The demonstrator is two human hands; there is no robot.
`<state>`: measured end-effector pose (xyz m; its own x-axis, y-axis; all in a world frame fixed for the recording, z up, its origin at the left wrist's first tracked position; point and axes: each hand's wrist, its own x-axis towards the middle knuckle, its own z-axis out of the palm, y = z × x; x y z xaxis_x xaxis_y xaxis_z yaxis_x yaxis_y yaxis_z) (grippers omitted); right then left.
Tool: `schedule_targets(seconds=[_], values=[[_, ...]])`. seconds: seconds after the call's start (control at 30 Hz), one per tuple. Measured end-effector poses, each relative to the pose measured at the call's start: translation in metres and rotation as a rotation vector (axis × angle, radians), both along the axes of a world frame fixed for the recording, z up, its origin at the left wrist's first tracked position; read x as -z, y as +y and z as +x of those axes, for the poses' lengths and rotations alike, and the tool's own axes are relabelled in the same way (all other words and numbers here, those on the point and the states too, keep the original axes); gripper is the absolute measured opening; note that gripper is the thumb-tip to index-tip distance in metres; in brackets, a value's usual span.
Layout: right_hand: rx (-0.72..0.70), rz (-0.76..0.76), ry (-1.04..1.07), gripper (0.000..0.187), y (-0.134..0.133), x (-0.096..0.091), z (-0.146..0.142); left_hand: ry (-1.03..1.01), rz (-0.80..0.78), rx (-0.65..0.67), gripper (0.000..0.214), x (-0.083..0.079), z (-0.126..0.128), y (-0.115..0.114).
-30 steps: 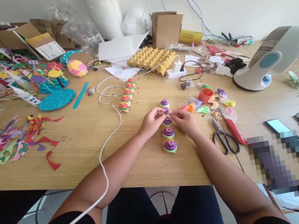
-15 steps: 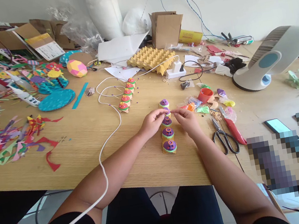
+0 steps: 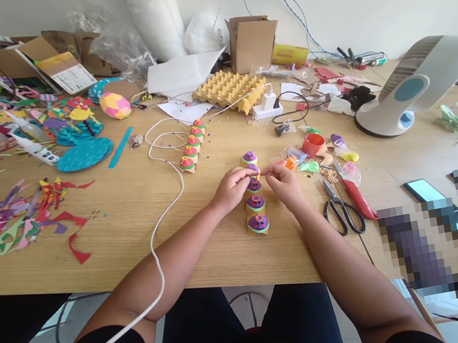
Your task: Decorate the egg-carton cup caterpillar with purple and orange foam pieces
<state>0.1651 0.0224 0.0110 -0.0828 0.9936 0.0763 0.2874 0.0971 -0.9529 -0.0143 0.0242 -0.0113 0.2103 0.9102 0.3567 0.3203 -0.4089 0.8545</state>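
Observation:
A strip of egg-carton cups (image 3: pixel 255 205) runs away from me on the table, its bumps topped with purple clay and small dark dots and edged in light green. Orange rings sit on the nearer bumps. Over its far half, my left hand (image 3: pixel 234 187) comes in from the left with thumb and forefinger pinched. From the other side my right hand (image 3: pixel 283 185) is pinched too, its fingertips close to the left ones. Whatever is between the fingertips is too small to make out. A similar red and green strip (image 3: pixel 192 146) lies farther off to the left.
Right of my hands lie black-handled scissors (image 3: pixel 342 210), a red-handled knife (image 3: pixel 358 196), a red tub (image 3: pixel 313 145) and bagged clay. A white fan (image 3: pixel 409 86) stands beyond. At the back is an egg tray (image 3: pixel 230 89). A white cable (image 3: pixel 154 249) crosses my left arm; paper scraps (image 3: pixel 19 217) lie left.
The view has shifted very slightly. Both hands stay pinched over the purple strip, and the right fingers look a little more curled in. The objects on the table have not moved.

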Motion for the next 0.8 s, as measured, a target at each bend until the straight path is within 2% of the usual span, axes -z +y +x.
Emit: schedule_targets(seconds=[0.3,0.5,0.8], values=[[-0.017,-0.001,-0.012,0.024,-0.001,0.001,-0.001,0.003,-0.011,-0.047,0.025,-0.002,-0.002,-0.002],[-0.035,-0.005,-0.094,0.036,0.001,0.005,0.001,-0.016,-0.015,-0.062,0.024,-0.002,-0.002,-0.002],[-0.065,0.011,-0.149,0.040,0.000,0.004,0.000,-0.206,-0.202,-0.033,0.022,0.007,0.000,-0.002]])
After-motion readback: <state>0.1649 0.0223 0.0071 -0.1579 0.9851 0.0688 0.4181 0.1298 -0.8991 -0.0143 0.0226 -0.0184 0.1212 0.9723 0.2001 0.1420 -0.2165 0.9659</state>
